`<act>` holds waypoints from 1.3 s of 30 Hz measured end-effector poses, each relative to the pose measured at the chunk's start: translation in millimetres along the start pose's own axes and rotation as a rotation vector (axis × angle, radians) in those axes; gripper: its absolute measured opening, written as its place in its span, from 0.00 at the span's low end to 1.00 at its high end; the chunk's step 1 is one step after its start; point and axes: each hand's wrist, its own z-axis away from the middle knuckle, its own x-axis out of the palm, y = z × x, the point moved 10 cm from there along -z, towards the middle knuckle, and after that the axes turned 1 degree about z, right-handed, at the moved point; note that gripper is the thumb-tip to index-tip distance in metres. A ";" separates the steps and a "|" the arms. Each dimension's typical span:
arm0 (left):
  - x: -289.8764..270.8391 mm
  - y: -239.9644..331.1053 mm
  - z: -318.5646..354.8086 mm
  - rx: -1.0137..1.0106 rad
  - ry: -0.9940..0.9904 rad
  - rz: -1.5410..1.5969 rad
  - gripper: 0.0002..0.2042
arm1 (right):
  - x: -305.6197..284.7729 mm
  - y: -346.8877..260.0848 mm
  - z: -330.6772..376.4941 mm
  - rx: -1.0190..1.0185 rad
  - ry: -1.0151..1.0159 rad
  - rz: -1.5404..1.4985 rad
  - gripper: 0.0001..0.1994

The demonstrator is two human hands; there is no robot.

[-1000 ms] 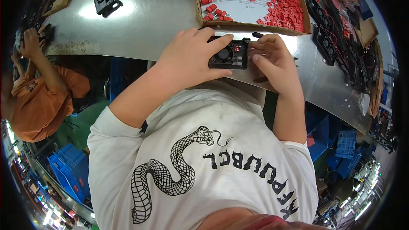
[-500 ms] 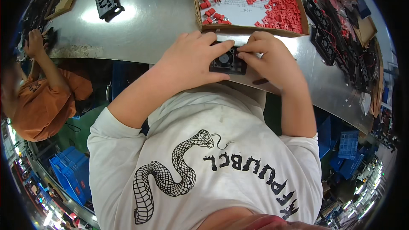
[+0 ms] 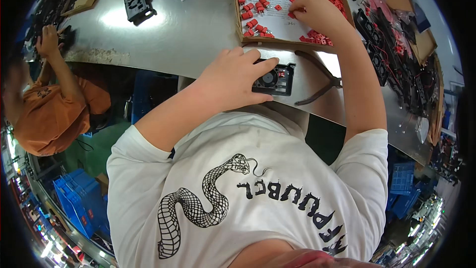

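My left hand [image 3: 235, 77] grips a black plastic fan housing [image 3: 285, 86] at the table's front edge, fingers over its left side and thumb below. The housing has a small round fan, and a red part [image 3: 281, 74] sits to the right of the fan. My right hand [image 3: 322, 15] reaches into a shallow cardboard box [image 3: 292, 44], thumb and fingers pinched together. A small red square piece [image 3: 291, 15] shows at those fingertips. Many similar red pieces [image 3: 317, 37] lie in the box on printed paper.
Dark-handled pliers [image 3: 325, 87] lie right of the housing. Red cylindrical parts [image 3: 252, 24] fill the box's left side. Another black housing [image 3: 139, 4] with wires lies far left. Black fan parts [image 3: 379, 62] are heaped at right. A person in orange [image 3: 59, 109] works at left.
My right hand has left the fan housing and moved up into the box. The red part and the pliers are now uncovered. My left hand stays on the housing.
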 end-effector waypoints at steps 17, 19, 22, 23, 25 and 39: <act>2.2 -4.3 5.9 -0.038 -0.030 -0.038 0.33 | -43.7 -109.2 99.1 -0.267 0.162 -0.338 0.07; 3.7 -3.0 3.0 -0.021 -0.034 -0.036 0.34 | -28.3 -120.7 114.5 -0.305 0.136 -0.225 0.07; 3.6 -1.9 2.4 -0.006 -0.023 -0.041 0.34 | -15.9 -115.2 122.1 -0.201 0.198 -0.175 0.08; 4.3 -2.0 2.1 -0.002 -0.025 -0.040 0.34 | -14.0 -115.5 122.5 -0.196 0.198 -0.175 0.08; 2.7 -2.3 2.8 0.009 -0.015 -0.032 0.34 | -5.0 -117.1 120.8 -0.177 0.138 -0.156 0.03; 4.3 -1.4 1.9 0.013 -0.009 -0.039 0.34 | -4.7 -113.6 133.2 -0.116 0.195 -0.203 0.09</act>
